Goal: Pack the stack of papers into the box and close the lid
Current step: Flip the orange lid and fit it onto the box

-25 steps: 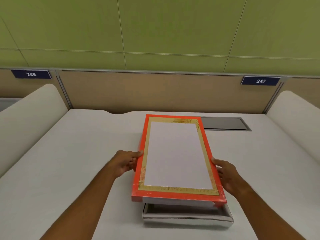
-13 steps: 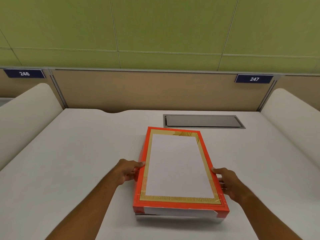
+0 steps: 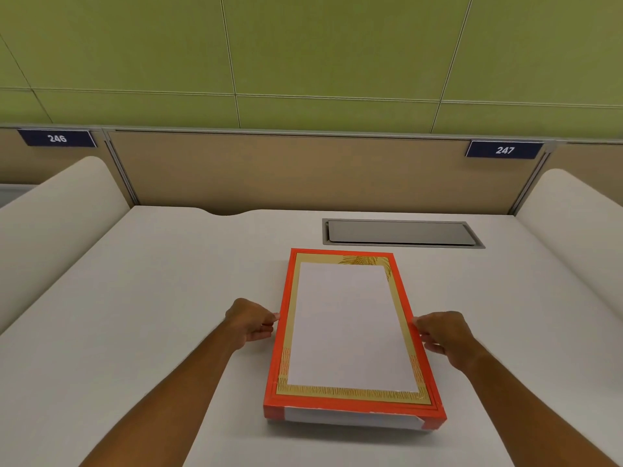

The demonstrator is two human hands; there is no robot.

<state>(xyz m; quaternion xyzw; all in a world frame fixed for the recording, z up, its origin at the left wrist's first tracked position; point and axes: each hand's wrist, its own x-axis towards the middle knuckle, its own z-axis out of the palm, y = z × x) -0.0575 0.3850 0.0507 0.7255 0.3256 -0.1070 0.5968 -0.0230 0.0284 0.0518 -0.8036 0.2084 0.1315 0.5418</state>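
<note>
The box lid [image 3: 347, 328], red-orange with a gold border and a white centre panel, lies flat over the box in the middle of the white desk [image 3: 151, 298]. Only a thin grey strip of the box base [image 3: 344, 427] shows under the lid's near edge. The papers are hidden inside. My left hand [image 3: 251, 321] is at the lid's left edge, thumb and fingertips touching it. My right hand [image 3: 441, 335] holds the lid's right edge in the same way.
A grey metal cable flap [image 3: 401, 233] is set into the desk just behind the box. Rounded white dividers rise at the left [image 3: 57, 210] and right [image 3: 573, 224]. A tan partition [image 3: 290, 173] with number plates 246 and 247 closes the back.
The lid was tilted above the open box base with its far end raised. It has come down level onto the base and covers it, with both hands staying on its side edges.
</note>
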